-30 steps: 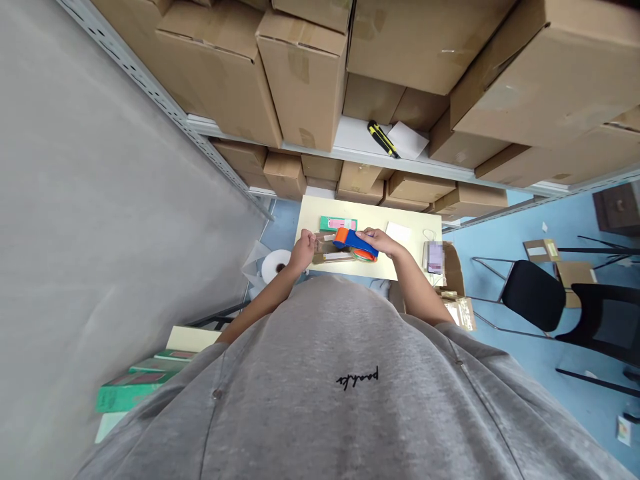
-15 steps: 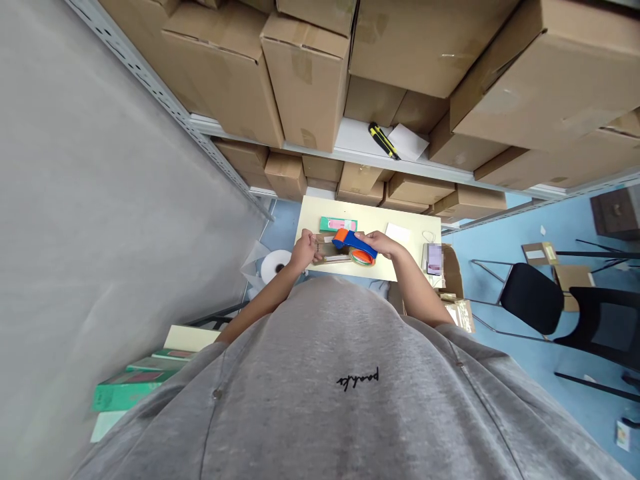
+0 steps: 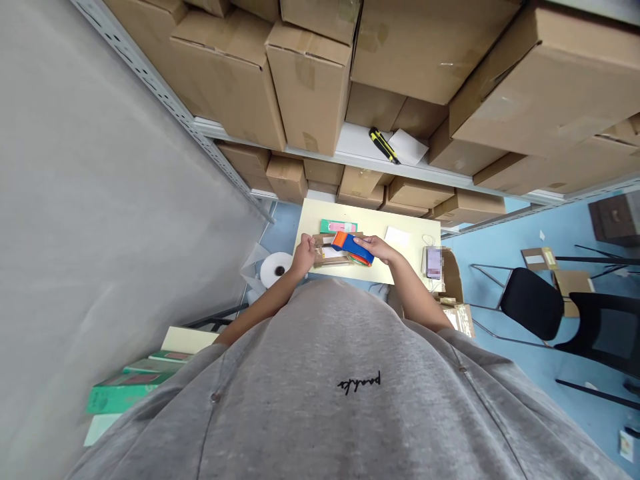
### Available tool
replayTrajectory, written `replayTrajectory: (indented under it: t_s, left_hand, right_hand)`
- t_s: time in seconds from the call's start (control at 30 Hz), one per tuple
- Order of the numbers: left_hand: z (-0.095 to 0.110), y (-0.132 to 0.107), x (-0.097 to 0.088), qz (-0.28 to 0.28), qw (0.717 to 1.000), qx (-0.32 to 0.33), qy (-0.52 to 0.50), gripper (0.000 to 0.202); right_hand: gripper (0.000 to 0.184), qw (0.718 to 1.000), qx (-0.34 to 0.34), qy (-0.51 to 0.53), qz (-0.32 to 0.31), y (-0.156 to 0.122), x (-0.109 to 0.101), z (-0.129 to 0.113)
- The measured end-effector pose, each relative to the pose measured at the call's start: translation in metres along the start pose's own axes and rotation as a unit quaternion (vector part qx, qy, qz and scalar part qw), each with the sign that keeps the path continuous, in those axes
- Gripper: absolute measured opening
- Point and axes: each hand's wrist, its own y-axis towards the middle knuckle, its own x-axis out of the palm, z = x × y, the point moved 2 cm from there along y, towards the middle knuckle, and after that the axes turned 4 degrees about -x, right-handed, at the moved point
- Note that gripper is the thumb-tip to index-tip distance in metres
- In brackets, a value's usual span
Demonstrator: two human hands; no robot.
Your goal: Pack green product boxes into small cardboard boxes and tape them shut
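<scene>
A small flat cardboard box (image 3: 324, 261) lies on the cream table (image 3: 400, 271) close in front of my body. At its left end is my left hand (image 3: 305, 255), fingers curled against the box's edge and thumb raised. A blue and orange tape dispenser (image 3: 356, 247) is over the right part of the box, tilted, with my right hand (image 3: 376, 249) wrapped round its blue body. The dispenser hides part of the box, and its tape roll shows only as a sliver underneath. Just behind the box lies a green package with a pink front (image 3: 339, 227).
Shelves of cardboard boxes (image 3: 307, 93) rise behind the table, with a yellow-black utility knife (image 3: 384, 145) on one shelf. White paper (image 3: 397, 236) and a phone (image 3: 433, 263) lie on the table's right. A white roll (image 3: 273, 270) stands left; a black chair (image 3: 534, 301) stands right.
The tape dispenser has turned and tipped lower over the box, so its orange tape roll is now mostly hidden. My right hand has shifted slightly left; my left hand stays at the box's left end.
</scene>
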Motion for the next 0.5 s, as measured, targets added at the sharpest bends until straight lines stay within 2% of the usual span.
replayTrajectory:
  t_s: [0.1, 0.27, 0.4, 0.5]
  left_hand:
    - [-0.005, -0.002, 0.002, 0.005, 1.000, 0.019, 0.008, 0.019]
    - [-0.011, -0.004, 0.006, 0.014, 0.999, 0.030, -0.035, 0.025]
    - [-0.013, -0.005, 0.008, 0.028, 0.997, 0.028, -0.073, 0.025]
    - [-0.017, -0.004, 0.010, 0.044, 0.995, 0.042, -0.080, 0.023]
  right_hand:
    - [0.075, 1.000, -0.004, -0.008, 0.010, 0.003, 0.002, 0.006]
    - [0.070, 0.997, -0.073, 0.025, 0.019, 0.008, 0.005, 0.009]
    - [0.071, 0.999, -0.007, 0.031, 0.014, 0.011, 0.009, 0.016]
    - [0.069, 1.000, -0.001, 0.013, 0.021, 0.013, 0.011, 0.018]
